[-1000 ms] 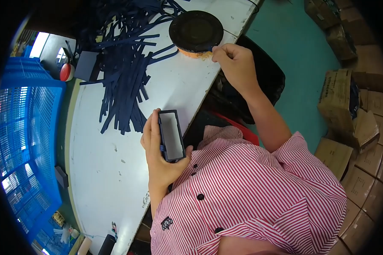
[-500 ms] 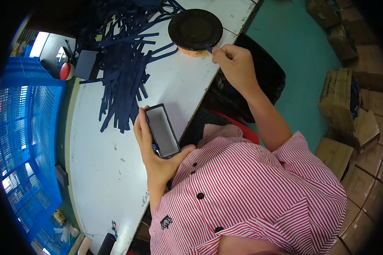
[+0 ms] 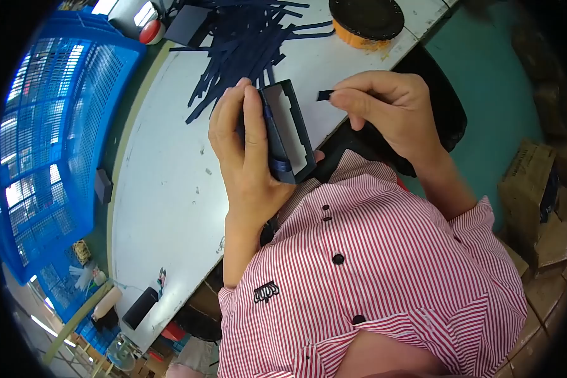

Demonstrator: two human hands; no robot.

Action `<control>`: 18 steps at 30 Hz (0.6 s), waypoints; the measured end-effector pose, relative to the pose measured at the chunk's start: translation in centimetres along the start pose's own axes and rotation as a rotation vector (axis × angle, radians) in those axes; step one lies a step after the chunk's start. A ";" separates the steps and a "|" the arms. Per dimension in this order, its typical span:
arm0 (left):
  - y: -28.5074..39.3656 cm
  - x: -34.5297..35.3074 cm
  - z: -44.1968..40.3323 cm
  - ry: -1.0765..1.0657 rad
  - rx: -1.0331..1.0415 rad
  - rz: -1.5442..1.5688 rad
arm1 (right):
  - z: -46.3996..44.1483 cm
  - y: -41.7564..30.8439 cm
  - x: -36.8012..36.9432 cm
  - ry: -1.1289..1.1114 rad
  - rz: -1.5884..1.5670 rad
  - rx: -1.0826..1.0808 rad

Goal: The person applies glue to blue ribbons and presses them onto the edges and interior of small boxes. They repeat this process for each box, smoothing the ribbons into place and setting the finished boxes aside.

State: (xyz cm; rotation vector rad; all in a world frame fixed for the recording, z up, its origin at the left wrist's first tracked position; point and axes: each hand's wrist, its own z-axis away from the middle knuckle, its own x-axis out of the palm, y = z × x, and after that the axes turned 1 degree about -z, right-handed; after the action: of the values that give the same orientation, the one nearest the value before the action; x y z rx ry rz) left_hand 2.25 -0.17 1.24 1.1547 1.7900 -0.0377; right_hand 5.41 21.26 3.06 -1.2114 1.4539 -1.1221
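My left hand [image 3: 242, 148] is wrapped around a small dark-blue box [image 3: 276, 135], tilted on its side with its open, pale grey inside facing right. A band of blue ribbon [image 3: 280, 165] shows on the box's near side. To the right, my right hand [image 3: 390, 110] pinches a short dark strip [image 3: 325, 95] between thumb and fingers, its free end pointing at the box but apart from it. Behind both hands lies a pile of dark-blue ribbon strips [image 3: 242, 60] on the white table [image 3: 164, 164].
An orange tub [image 3: 359, 41] with a black round top [image 3: 366, 16] stands at the far right of the table. A blue plastic crate [image 3: 116, 60] is along the left. Near the front lies a black cylinder [image 3: 140, 309]. Cardboard boxes [image 3: 526, 183] are stacked on the floor at right.
My right hand has left the tub's edge and come nearer the box with the dark strip. My left hand has raised and turned the box. The camera view has shifted.
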 end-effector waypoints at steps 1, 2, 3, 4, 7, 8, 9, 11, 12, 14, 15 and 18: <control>0.0 -0.2 0.0 0.009 0.015 -0.016 | -0.3 -0.2 0.5 -0.019 -0.004 -0.014; 0.1 -0.4 0.0 0.015 0.028 -0.039 | -0.5 -0.4 1.0 -0.012 0.024 -0.028; 0.1 -0.6 0.0 0.021 0.041 -0.060 | -0.8 -0.7 1.4 -0.004 0.053 -0.043; 0.2 -0.8 0.0 0.028 0.056 -0.080 | -0.9 -0.8 1.8 0.005 0.083 -0.057; 0.4 -1.2 -0.1 0.034 0.075 -0.128 | -1.2 -0.3 2.5 0.033 0.103 -0.148; 0.4 -1.3 -0.1 0.036 0.087 -0.141 | -1.2 -0.4 2.6 0.029 0.098 -0.133; 0.4 -1.4 -0.1 0.039 0.099 -0.154 | -1.1 -0.6 2.7 0.026 0.095 -0.118; 0.4 -1.4 -0.1 0.044 0.112 -0.173 | -1.1 -0.8 2.9 0.027 0.084 -0.096; 0.4 -1.3 -0.1 0.047 0.115 -0.181 | -1.2 -0.8 3.1 0.032 0.076 -0.089; 0.4 -1.3 -0.1 0.053 0.123 -0.194 | -1.2 -0.9 3.1 0.026 0.083 -0.075; 0.3 -1.2 -0.1 0.056 0.128 -0.200 | -1.3 -1.0 3.1 0.016 0.097 -0.068; 0.2 -1.3 0.0 0.054 0.135 -0.221 | -1.5 -1.3 3.0 -0.017 0.149 -0.052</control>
State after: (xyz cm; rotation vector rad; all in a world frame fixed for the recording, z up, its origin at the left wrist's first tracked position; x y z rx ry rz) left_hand 2.49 -0.95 2.23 1.0542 1.9815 -0.2636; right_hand 3.84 18.31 4.30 -1.1260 1.5421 -0.9758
